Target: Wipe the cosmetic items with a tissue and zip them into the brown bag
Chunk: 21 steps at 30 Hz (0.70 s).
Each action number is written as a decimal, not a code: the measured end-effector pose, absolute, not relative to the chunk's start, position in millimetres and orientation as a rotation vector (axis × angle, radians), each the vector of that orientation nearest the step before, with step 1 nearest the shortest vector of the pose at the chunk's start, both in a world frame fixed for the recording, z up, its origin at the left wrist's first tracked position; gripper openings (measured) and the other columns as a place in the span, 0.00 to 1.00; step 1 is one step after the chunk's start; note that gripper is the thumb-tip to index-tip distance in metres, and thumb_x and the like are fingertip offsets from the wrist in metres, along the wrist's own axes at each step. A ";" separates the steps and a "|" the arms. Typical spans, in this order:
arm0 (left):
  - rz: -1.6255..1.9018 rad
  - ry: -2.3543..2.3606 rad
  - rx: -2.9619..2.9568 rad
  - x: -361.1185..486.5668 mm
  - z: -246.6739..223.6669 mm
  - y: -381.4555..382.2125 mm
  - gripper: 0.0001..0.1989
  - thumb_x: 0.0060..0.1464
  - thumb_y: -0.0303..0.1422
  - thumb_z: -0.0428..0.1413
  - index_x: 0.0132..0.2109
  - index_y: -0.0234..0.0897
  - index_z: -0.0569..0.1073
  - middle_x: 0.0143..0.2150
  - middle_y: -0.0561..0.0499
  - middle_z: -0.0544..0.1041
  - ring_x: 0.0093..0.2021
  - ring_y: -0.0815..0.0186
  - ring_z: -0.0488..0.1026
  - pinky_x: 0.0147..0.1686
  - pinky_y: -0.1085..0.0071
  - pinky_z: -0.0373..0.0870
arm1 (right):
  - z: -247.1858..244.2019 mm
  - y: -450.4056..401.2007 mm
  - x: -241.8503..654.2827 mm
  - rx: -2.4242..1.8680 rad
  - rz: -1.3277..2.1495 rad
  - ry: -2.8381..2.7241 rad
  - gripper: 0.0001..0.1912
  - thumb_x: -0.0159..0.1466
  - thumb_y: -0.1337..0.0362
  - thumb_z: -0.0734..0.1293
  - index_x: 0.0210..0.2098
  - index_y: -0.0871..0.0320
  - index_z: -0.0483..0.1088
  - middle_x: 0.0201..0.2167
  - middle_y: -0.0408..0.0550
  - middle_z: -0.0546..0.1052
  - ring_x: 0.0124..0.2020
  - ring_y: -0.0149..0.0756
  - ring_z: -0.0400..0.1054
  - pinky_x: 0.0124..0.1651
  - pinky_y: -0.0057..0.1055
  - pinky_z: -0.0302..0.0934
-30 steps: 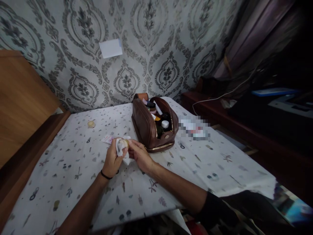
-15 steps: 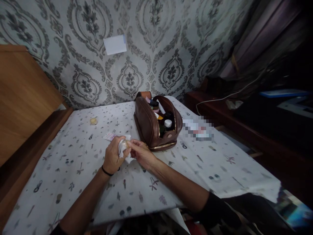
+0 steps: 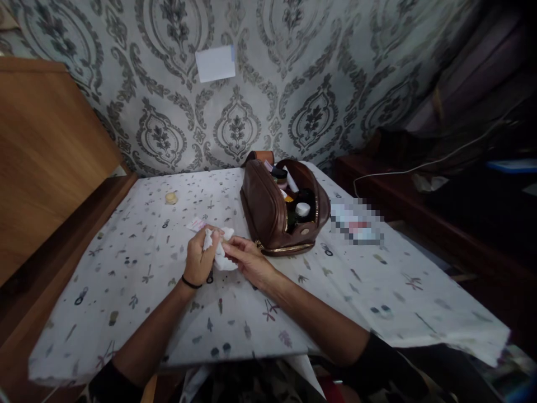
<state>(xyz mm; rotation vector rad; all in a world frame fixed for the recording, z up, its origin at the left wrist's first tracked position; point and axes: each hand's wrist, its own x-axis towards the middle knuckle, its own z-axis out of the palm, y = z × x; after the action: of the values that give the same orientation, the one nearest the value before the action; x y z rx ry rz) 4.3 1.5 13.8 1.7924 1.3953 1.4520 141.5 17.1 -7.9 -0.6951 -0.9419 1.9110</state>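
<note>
A crumpled white tissue (image 3: 225, 261) is held between my two hands, above the patterned tablecloth. My left hand (image 3: 199, 258), a black band at its wrist, is closed around the left side of it. From the other side my right hand (image 3: 250, 262) pinches the tissue with thumb and fingers. A small pale object inside the folds is mostly hidden now. Just behind my left hand lies a flat white-and-pink packet (image 3: 196, 224). Farther back sits a small round cream-coloured piece, like a cap (image 3: 171, 198).
An open brown toiletry bag (image 3: 264, 204) full of bottles and tubes stands right of my hands. Beside it lies a blurred-out packet (image 3: 356, 223). A wooden cabinet (image 3: 50, 151) borders the table (image 3: 142, 330) on the left; a white cable (image 3: 390, 172) runs along the right.
The tissue now covers the small pale object that showed between my fingers before. My hands remain together in front of the bag. The whole view has shifted slightly.
</note>
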 end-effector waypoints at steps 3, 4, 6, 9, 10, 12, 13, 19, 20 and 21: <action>1.485 1.355 1.645 8.0 13.1 1.1 0.21 0.63 0.49 0.46 0.38 0.38 0.73 0.31 0.52 0.74 0.33 0.65 0.69 0.36 0.70 0.65 | -7.0 16.8 141.7 -0.691 1.813 -0.986 0.20 0.45 0.54 0.80 0.27 0.58 0.70 0.23 0.37 0.71 0.24 0.25 0.61 0.28 0.25 0.53; 1.489 1.353 1.614 9.2 13.0 0.8 0.22 0.63 0.50 0.46 0.38 0.38 0.73 0.31 0.52 0.73 0.32 0.65 0.69 0.36 0.70 0.65 | -6.6 16.9 141.9 -0.694 1.774 -1.000 0.20 0.44 0.55 0.80 0.27 0.57 0.69 0.23 0.38 0.71 0.24 0.26 0.62 0.29 0.25 0.54; 1.488 1.360 1.556 11.2 12.8 0.1 0.24 0.61 0.53 0.45 0.38 0.38 0.74 0.30 0.52 0.73 0.32 0.65 0.69 0.36 0.70 0.65 | -6.3 17.5 142.3 -0.695 1.698 -1.035 0.21 0.43 0.56 0.80 0.29 0.56 0.69 0.25 0.38 0.72 0.26 0.28 0.64 0.30 0.26 0.58; 1.471 1.383 1.486 12.4 12.4 -0.4 0.27 0.60 0.56 0.45 0.38 0.37 0.74 0.30 0.51 0.74 0.33 0.64 0.71 0.38 0.69 0.67 | -7.5 18.5 142.4 -0.684 1.585 -1.119 0.21 0.43 0.59 0.80 0.31 0.54 0.69 0.25 0.38 0.72 0.27 0.30 0.65 0.33 0.29 0.62; 1.463 1.389 1.464 12.5 12.2 -0.3 0.27 0.59 0.56 0.46 0.37 0.37 0.74 0.30 0.51 0.75 0.34 0.63 0.71 0.38 0.69 0.68 | -8.4 18.6 142.3 -0.688 1.541 -1.152 0.21 0.44 0.59 0.80 0.32 0.54 0.69 0.25 0.38 0.72 0.27 0.31 0.65 0.33 0.30 0.62; 1.437 1.394 1.415 12.7 11.4 0.1 0.27 0.58 0.57 0.46 0.36 0.38 0.75 0.28 0.51 0.75 0.33 0.63 0.72 0.36 0.70 0.68 | -10.3 18.0 142.3 -0.721 1.427 -1.224 0.18 0.47 0.61 0.78 0.34 0.53 0.70 0.25 0.39 0.71 0.27 0.32 0.65 0.34 0.31 0.63; 1.420 1.390 1.386 12.8 10.7 0.5 0.28 0.58 0.58 0.46 0.35 0.38 0.74 0.28 0.51 0.75 0.33 0.63 0.72 0.35 0.70 0.68 | -11.1 17.3 142.4 -0.747 1.349 -1.264 0.17 0.48 0.63 0.76 0.35 0.53 0.70 0.26 0.39 0.71 0.28 0.32 0.65 0.35 0.31 0.63; 1.400 1.279 1.342 10.7 -1.0 5.7 0.26 0.53 0.58 0.52 0.33 0.38 0.72 0.28 0.53 0.72 0.31 0.66 0.69 0.34 0.71 0.67 | -8.8 10.7 146.1 -0.823 0.856 -1.515 0.16 0.51 0.72 0.68 0.39 0.52 0.72 0.32 0.43 0.72 0.32 0.35 0.65 0.38 0.33 0.62; 1.390 1.254 1.339 9.7 -3.2 6.8 0.25 0.52 0.58 0.54 0.32 0.38 0.71 0.28 0.53 0.71 0.30 0.67 0.68 0.32 0.71 0.67 | -8.1 9.9 146.9 -0.822 0.813 -1.544 0.16 0.52 0.73 0.68 0.39 0.52 0.72 0.33 0.44 0.72 0.32 0.36 0.65 0.38 0.33 0.62; 1.375 1.231 1.330 8.4 -4.8 7.9 0.24 0.51 0.57 0.55 0.32 0.38 0.70 0.27 0.54 0.71 0.29 0.68 0.67 0.31 0.72 0.66 | -7.4 9.3 147.6 -0.820 0.778 -1.565 0.15 0.52 0.73 0.68 0.39 0.52 0.72 0.33 0.44 0.73 0.33 0.36 0.65 0.39 0.34 0.62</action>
<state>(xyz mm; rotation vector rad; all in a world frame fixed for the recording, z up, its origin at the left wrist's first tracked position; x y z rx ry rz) 8.4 7.9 -4.8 1.3304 1.2311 1.3748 147.6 9.3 -7.4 -0.8201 -1.5651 0.7779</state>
